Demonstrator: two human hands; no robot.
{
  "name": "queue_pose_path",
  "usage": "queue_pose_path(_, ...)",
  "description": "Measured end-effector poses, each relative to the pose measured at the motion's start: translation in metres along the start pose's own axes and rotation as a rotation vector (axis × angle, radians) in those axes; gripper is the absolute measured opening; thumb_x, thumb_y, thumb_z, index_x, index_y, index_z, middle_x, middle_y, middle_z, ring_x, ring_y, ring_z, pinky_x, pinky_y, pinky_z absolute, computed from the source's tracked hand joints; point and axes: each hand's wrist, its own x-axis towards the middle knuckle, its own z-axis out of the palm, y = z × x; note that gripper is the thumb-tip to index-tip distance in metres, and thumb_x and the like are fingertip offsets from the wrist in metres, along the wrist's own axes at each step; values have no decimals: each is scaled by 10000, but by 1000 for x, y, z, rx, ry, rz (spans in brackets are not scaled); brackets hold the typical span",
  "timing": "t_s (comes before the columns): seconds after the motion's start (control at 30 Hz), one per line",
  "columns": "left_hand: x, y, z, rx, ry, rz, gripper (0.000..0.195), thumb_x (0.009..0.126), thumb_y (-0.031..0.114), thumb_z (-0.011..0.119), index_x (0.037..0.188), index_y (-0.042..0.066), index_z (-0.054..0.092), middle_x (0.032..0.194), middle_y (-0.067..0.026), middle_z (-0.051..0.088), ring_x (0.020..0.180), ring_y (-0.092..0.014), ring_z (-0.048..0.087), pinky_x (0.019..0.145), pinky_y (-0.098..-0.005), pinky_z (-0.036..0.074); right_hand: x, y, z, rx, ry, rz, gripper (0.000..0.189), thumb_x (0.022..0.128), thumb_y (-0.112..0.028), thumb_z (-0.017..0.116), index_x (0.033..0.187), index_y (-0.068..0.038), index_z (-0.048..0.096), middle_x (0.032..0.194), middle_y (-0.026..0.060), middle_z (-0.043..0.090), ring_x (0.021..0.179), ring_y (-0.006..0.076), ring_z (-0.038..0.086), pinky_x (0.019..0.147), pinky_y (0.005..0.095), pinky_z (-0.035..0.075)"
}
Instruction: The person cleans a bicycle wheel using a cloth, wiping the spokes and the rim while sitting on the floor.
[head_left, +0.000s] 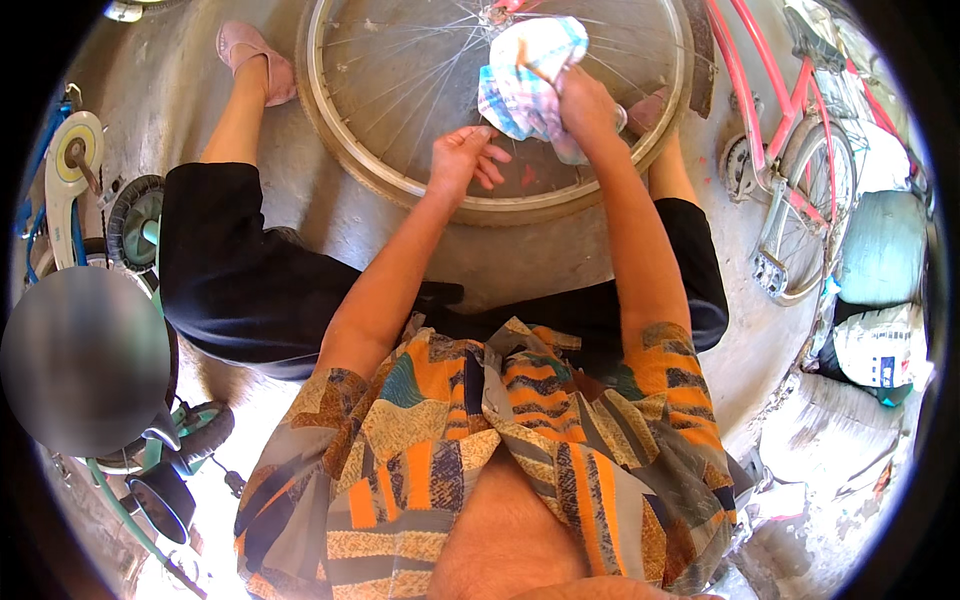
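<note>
A bicycle wheel (484, 204) with a worn tyre and thin spokes lies in front of me, between my legs. My right hand (587, 105) grips a bunched checked cloth (529, 94) over the spokes, just beside the hub (496, 13). The cloth has a brown stain and hides part of the spokes. Near the rim's close side, my left hand (466, 161) is held over the spokes with its fingers loosely curled and apart, nothing seen in it. Small red scraps (529, 177) show on the floor through the wheel.
A red bicycle frame (780, 97) with a wheel stands at the right, beside filled sacks (881, 247). At the left are a chainring with a cream guard (73, 161), a small black wheel (136, 223) and a mirror (160, 502). The floor is concrete.
</note>
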Motion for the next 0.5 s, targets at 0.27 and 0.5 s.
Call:
queue_pose_path(0.27, 1, -2, -1, -17, -21, -7, 341, 958, 277, 549, 1022, -55, 589, 791, -193, 689, 474, -198, 621, 365, -268, 470, -70, 58, -47, -169, -40, -137, 108, 747, -82, 606, 852, -59, 604, 846, 111, 609, 847, 325, 598, 709, 431, 460)
queue_pose_path(0.5, 2, -3, -2, -50, -13, -19, 350, 958, 291, 550, 1016, -52, 581, 785, -195, 687, 467, -210, 620, 360, -272, 470, -46, 1, -52, 54, 334, -337, 102, 760, -110, 629, 841, -84, 572, 769, 84, 569, 761, 285, 575, 670, 403, 448)
